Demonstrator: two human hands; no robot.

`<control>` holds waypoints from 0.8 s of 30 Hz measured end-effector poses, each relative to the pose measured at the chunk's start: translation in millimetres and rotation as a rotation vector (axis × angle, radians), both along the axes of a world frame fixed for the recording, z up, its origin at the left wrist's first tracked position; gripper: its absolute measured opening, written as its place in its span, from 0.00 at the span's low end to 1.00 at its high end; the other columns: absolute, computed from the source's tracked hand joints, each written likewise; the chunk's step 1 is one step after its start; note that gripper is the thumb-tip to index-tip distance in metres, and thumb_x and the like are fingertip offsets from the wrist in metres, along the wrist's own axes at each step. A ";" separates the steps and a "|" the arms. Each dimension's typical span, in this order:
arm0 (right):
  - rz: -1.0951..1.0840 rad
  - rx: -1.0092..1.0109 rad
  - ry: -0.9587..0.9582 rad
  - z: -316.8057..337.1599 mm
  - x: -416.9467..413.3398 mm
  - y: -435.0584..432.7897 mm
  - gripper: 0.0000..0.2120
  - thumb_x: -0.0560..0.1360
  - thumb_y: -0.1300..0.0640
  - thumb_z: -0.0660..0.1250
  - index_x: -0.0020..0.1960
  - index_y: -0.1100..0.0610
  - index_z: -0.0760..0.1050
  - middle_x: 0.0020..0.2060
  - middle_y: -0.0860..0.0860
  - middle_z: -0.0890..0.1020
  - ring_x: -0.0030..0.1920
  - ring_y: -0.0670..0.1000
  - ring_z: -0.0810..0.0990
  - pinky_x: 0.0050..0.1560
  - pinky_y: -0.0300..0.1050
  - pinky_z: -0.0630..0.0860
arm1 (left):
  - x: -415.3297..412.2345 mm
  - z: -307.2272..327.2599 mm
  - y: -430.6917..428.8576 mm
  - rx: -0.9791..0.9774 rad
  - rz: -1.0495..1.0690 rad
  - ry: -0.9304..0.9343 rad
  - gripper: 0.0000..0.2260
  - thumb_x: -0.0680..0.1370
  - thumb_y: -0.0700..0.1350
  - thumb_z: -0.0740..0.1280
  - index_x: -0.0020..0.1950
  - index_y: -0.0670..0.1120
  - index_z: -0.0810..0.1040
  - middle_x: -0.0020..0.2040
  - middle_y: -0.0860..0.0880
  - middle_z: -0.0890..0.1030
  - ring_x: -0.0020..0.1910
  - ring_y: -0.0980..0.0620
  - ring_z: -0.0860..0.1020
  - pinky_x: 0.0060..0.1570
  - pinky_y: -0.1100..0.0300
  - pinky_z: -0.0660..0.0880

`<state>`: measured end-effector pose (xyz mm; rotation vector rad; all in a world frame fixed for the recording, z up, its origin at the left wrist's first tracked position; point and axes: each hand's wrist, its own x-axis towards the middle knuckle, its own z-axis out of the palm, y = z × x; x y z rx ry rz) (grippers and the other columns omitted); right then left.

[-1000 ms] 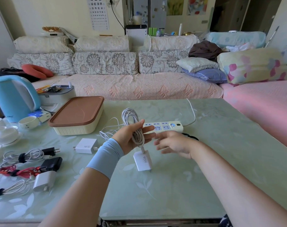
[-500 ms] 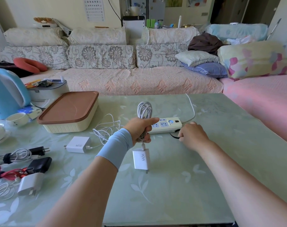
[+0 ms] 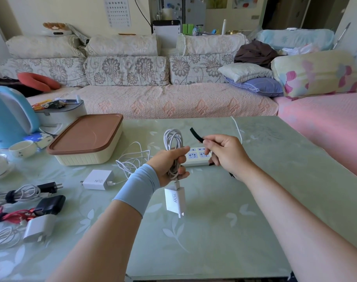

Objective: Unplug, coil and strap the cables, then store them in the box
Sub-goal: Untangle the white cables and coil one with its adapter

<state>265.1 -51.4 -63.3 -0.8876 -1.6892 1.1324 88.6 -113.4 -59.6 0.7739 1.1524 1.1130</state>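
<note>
Left hand (image 3: pixel 169 165) fisted round coiled white cable (image 3: pixel 173 142) | right hand (image 3: pixel 224 153) pinching black strap (image 3: pixel 196 135)

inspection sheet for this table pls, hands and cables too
surface: green glass table, leaf pattern
job's things: box, lid on; black strap; power strip behind the hands
clutter: blue kettle and cup at the left edge
grippers: left hand grips the white coil, its charger hanging below; right hand pinches the strap
cables: loose cable with second charger lies by the box; white bundle and red bundle lie strapped at the left
surroundings: sofa behind the table
</note>
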 end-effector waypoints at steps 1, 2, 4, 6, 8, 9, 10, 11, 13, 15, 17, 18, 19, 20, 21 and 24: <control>0.046 -0.032 0.060 7.1 -2.4 -6.1 0.06 0.80 0.62 0.66 0.52 0.58 0.82 0.32 0.51 0.80 0.20 0.48 0.65 0.29 0.44 0.70 | 0.9 -0.4 -0.6 0.011 0.009 0.015 0.06 0.79 0.45 0.67 0.47 0.45 0.71 0.28 0.51 0.71 0.21 0.52 0.66 0.31 0.59 0.76; 0.095 -0.058 0.109 12.9 -4.9 -11.0 0.06 0.79 0.62 0.66 0.52 0.58 0.81 0.32 0.52 0.81 0.19 0.47 0.64 0.26 0.42 0.67 | 2.3 -0.4 -0.7 0.023 0.023 0.041 0.07 0.78 0.44 0.68 0.47 0.44 0.72 0.29 0.50 0.72 0.21 0.52 0.67 0.31 0.58 0.77; 0.194 -0.105 0.168 24.9 -9.2 -22.8 0.04 0.77 0.62 0.68 0.50 0.58 0.81 0.33 0.54 0.82 0.18 0.46 0.64 0.21 0.37 0.62 | 6.0 0.1 -0.5 0.059 0.051 0.150 0.07 0.78 0.44 0.69 0.48 0.42 0.73 0.31 0.48 0.73 0.21 0.50 0.68 0.32 0.56 0.77; 0.269 -0.146 0.149 32.4 -13.7 -32.6 0.01 0.76 0.63 0.69 0.46 0.60 0.79 0.33 0.56 0.83 0.18 0.46 0.65 0.19 0.35 0.60 | 11.7 1.7 0.1 0.102 0.059 0.319 0.07 0.78 0.43 0.67 0.44 0.41 0.73 0.31 0.47 0.73 0.21 0.50 0.70 0.34 0.53 0.78; 0.263 -0.171 0.075 34.4 -18.9 -40.3 0.03 0.75 0.63 0.71 0.43 0.62 0.79 0.32 0.58 0.83 0.18 0.45 0.67 0.19 0.35 0.59 | 17.4 3.2 0.3 0.120 0.055 0.545 0.08 0.78 0.41 0.64 0.40 0.42 0.71 0.29 0.47 0.73 0.20 0.50 0.73 0.38 0.46 0.79; 0.220 -0.179 0.041 34.0 -21.1 -42.9 0.04 0.74 0.63 0.72 0.42 0.62 0.79 0.32 0.58 0.83 0.19 0.44 0.68 0.20 0.35 0.59 | 20.0 5.1 0.3 0.121 0.048 0.643 0.09 0.79 0.39 0.61 0.38 0.42 0.70 0.29 0.47 0.74 0.20 0.50 0.74 0.40 0.45 0.79; 0.163 -0.179 0.009 32.9 -23.0 -44.5 0.05 0.73 0.63 0.74 0.41 0.62 0.79 0.31 0.58 0.82 0.19 0.43 0.69 0.20 0.34 0.60 | 21.5 5.6 1.1 0.112 0.041 0.702 0.09 0.79 0.38 0.59 0.38 0.42 0.69 0.29 0.47 0.73 0.20 0.50 0.74 0.39 0.47 0.78; 0.109 -0.173 -0.023 31.9 -24.2 -45.6 0.06 0.72 0.62 0.75 0.41 0.62 0.79 0.30 0.57 0.82 0.20 0.42 0.70 0.21 0.33 0.62 | 23.0 7.3 1.9 0.093 0.030 0.719 0.09 0.79 0.38 0.57 0.39 0.42 0.68 0.29 0.45 0.72 0.20 0.49 0.74 0.39 0.48 0.76; 0.040 -0.166 -0.060 30.5 -25.9 -47.2 0.08 0.70 0.60 0.77 0.39 0.62 0.80 0.28 0.56 0.82 0.21 0.41 0.71 0.24 0.31 0.65 | 22.5 10.7 1.8 0.087 -0.024 0.747 0.08 0.80 0.40 0.57 0.40 0.42 0.68 0.29 0.44 0.72 0.22 0.46 0.74 0.37 0.50 0.73; 0.010 -0.190 -0.069 29.0 -26.6 -46.5 0.09 0.69 0.58 0.78 0.38 0.61 0.80 0.27 0.54 0.81 0.22 0.42 0.72 0.26 0.34 0.68 | 19.7 11.0 -1.7 0.187 -0.115 0.837 0.07 0.78 0.42 0.63 0.41 0.42 0.70 0.29 0.44 0.74 0.25 0.45 0.76 0.31 0.56 0.72; -0.011 -0.230 -0.080 28.1 -25.8 -44.7 0.10 0.70 0.57 0.78 0.37 0.60 0.78 0.27 0.54 0.80 0.20 0.43 0.69 0.23 0.36 0.64 | 14.3 7.3 -8.1 0.306 -0.182 0.818 0.07 0.74 0.40 0.70 0.42 0.42 0.73 0.30 0.43 0.75 0.25 0.47 0.76 0.28 0.60 0.71; -0.017 -0.249 -0.079 27.0 -25.2 -43.2 0.10 0.70 0.57 0.77 0.36 0.59 0.77 0.27 0.55 0.80 0.19 0.45 0.66 0.22 0.36 0.61 | 12.4 5.2 -11.6 0.339 -0.211 0.770 0.08 0.72 0.39 0.71 0.41 0.41 0.73 0.31 0.42 0.75 0.26 0.47 0.75 0.28 0.61 0.71; -0.026 -0.270 -0.069 26.0 -24.5 -42.0 0.11 0.70 0.58 0.77 0.36 0.59 0.76 0.27 0.56 0.80 0.18 0.46 0.64 0.22 0.36 0.58 | 10.7 3.5 -13.4 0.342 -0.236 0.674 0.07 0.72 0.40 0.70 0.42 0.40 0.72 0.32 0.42 0.74 0.26 0.47 0.74 0.28 0.60 0.70; -0.036 -0.286 -0.057 24.5 -23.9 -40.3 0.11 0.70 0.58 0.77 0.36 0.59 0.76 0.28 0.56 0.79 0.18 0.47 0.63 0.22 0.36 0.57 | 10.2 1.9 -13.4 0.311 -0.255 0.525 0.07 0.72 0.42 0.68 0.42 0.40 0.72 0.34 0.42 0.73 0.27 0.46 0.74 0.29 0.60 0.68; -0.039 -0.299 -0.044 22.9 -23.3 -38.8 0.11 0.70 0.58 0.77 0.36 0.58 0.75 0.28 0.57 0.79 0.18 0.48 0.64 0.22 0.36 0.56 | 10.1 0.3 -12.0 0.254 -0.264 0.350 0.09 0.71 0.46 0.65 0.43 0.41 0.71 0.36 0.43 0.73 0.28 0.46 0.73 0.31 0.59 0.65; -0.003 -0.338 -0.001 18.9 -24.0 -37.9 0.12 0.70 0.57 0.77 0.37 0.59 0.75 0.29 0.57 0.81 0.19 0.48 0.66 0.23 0.38 0.56 | 9.9 -6.6 -4.0 0.179 -0.172 0.071 0.19 0.77 0.59 0.56 0.44 0.43 0.73 0.35 0.46 0.73 0.30 0.46 0.71 0.33 0.57 0.64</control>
